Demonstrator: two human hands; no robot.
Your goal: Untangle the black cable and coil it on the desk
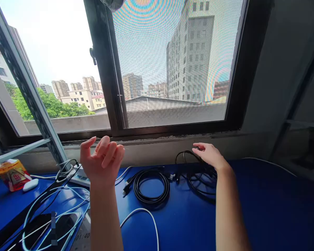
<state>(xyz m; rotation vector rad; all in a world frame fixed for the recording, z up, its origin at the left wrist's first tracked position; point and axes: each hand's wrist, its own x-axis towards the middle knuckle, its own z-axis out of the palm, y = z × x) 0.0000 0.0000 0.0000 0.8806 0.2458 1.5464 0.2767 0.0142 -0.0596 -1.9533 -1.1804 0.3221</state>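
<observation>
Red packet, pale-blue cable, then a power strip that my left hand, loosely curled and empty, partly blocks. Next, a black coil; then my right hand at tangled black cables beneath the window; whether it grips, I can't tell.

Left hand raised upright, loosely curled, right hand angled inward

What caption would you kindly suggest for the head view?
Left hand raised, right hand near tangled black cables on a blue table.
</observation>
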